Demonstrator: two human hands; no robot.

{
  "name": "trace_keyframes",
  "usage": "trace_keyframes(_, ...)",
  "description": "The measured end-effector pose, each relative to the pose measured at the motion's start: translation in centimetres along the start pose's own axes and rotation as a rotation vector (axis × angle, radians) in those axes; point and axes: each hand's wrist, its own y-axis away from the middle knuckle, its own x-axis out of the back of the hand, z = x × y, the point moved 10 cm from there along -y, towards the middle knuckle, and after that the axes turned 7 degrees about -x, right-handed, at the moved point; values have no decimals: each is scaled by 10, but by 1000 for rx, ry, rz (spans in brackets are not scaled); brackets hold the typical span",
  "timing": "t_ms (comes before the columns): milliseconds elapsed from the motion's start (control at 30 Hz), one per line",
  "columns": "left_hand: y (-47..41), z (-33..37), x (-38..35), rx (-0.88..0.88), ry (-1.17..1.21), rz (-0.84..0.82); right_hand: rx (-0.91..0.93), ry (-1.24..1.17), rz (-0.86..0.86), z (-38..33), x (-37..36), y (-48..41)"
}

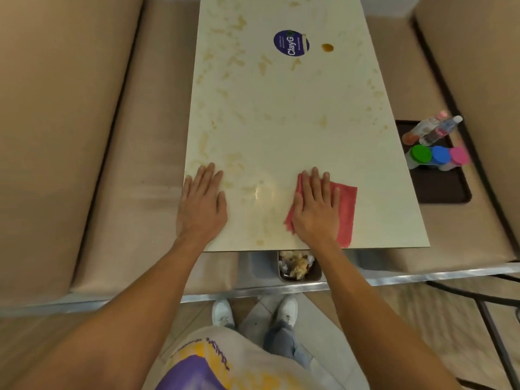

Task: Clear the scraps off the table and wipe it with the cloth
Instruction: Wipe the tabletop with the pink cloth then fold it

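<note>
Two hands flat on the cream rectangular tabletop [295,130], both at its near edge. Right hand [316,206] is spread open, palm down, pressing the folded red cloth [347,212] against the surface; no pinch, fingers extended and slightly splayed, cloth sticking out to the right of the palm and a little past the fingertips. Left hand [202,204] is also open and flat, bare on the table near its left near corner, looks like a brace. Cloth sits toward the right near corner of the table. Scraps look mostly cleared: a small grey bin holding crumpled food waste [297,266] sits just below the table's near edge, between the arms. What's left on the table is dried yellowish smears over most of the surface, plus one amber blob [327,47] at the far end, just right of a round blue sticker [289,43]. Key geometry: the table's long axis runs straight away from the person, and nearly all uncleaned area lies forward and left of the cloth. Right hand already owns the cloth, so I'd judge the next stroke as a push away along the long axis. Off the table's right side, a dark tray with bottles and coloured-lid jars [439,175] sits clear of the wipe path.
</note>
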Motion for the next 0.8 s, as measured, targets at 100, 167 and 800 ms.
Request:
trace_keyframes(100, -1, 0, -1, 13, -15, -10, 43, -7, -6, -44, -7, 11)
trace_keyframes(167, -2, 0, -1, 11, -27, -18, 315, 36, -66, -60, -14, 37)
trace_keyframes(800, -2, -2, -4, 22, -46, -14, 55, 17, 4, -32, -8, 9)
